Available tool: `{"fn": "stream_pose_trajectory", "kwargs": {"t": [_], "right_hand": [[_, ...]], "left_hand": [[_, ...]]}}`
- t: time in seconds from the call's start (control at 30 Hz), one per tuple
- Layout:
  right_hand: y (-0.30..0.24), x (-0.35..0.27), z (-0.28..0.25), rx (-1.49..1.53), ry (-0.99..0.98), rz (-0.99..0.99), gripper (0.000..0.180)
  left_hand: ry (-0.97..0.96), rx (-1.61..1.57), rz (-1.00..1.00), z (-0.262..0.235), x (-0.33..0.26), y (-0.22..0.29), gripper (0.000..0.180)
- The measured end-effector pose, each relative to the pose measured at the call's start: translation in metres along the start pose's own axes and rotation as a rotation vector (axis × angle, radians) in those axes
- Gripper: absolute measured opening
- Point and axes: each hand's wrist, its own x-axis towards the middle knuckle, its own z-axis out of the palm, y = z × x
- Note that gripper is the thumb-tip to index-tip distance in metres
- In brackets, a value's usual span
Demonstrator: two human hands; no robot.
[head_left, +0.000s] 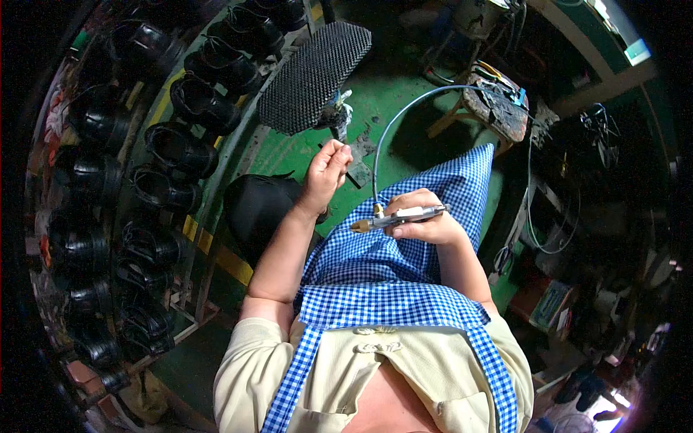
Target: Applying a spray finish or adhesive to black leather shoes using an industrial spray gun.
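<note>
My right hand (429, 216), in front of my waist, is wrapped round a small metal spray gun (411, 216) with a brass nozzle pointing left. A thin blue hose (378, 160) rises from the gun and arcs away to the right. Further forward on the left, my left hand (328, 173) is closed in a fist; what it holds, if anything, is hidden. Just beyond the fist is a dark bar (354, 179), below a black, mesh-textured panel (314, 79) on a post (338, 130). I cannot tell whether the hand touches them.
Racks at the left carry several black shoes (182, 149). A worn stool (498, 108) stands ahead on the right, with the hose passing over it. A blue checked apron (390, 303) covers my lap. Below lies a green floor (415, 123); a dark rounded thing (260, 209) is beside my left forearm.
</note>
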Motion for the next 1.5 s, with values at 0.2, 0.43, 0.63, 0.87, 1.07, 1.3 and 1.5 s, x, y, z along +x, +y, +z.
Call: {"fn": "stream_pose_trajectory", "kwargs": {"t": [0.2, 0.43, 0.63, 0.87, 1.07, 1.3, 1.5], "right_hand": [[0.009, -0.005, -0.013, 0.141, 0.041, 0.0, 0.029], [0.024, 0.003, -0.001, 0.395, 0.215, 0.141, 0.048], [0.024, 0.007, -0.008, 0.729, 0.208, 0.051, 0.042], [0.028, 0.018, -0.023, 0.617, 0.409, 0.213, 0.043], [0.036, 0.063, -0.072, 0.628, 0.485, 0.077, 0.038], [0.008, 0.104, -0.078, 0.326, 0.575, 0.036, 0.035], [-0.004, 0.121, -0.062, -0.825, 0.57, -0.269, 0.023]], "left_hand": [[0.028, 0.826, 0.157, -0.053, 0.007, -0.065, 0.039], [0.242, 0.313, -0.125, -0.042, -0.033, -0.041, 0.037], [0.295, 1.024, 0.552, -0.026, -0.081, 0.0, 0.065], [0.522, 0.525, 0.049, -0.075, -0.143, -0.025, 0.028], [0.298, 0.163, 0.348, -0.03, -0.062, 0.044, 0.106], [0.42, -0.213, 0.228, -0.032, 0.033, 0.061, 0.035], [0.433, -0.32, 0.268, 0.031, 0.016, 0.042, 0.05]]}}
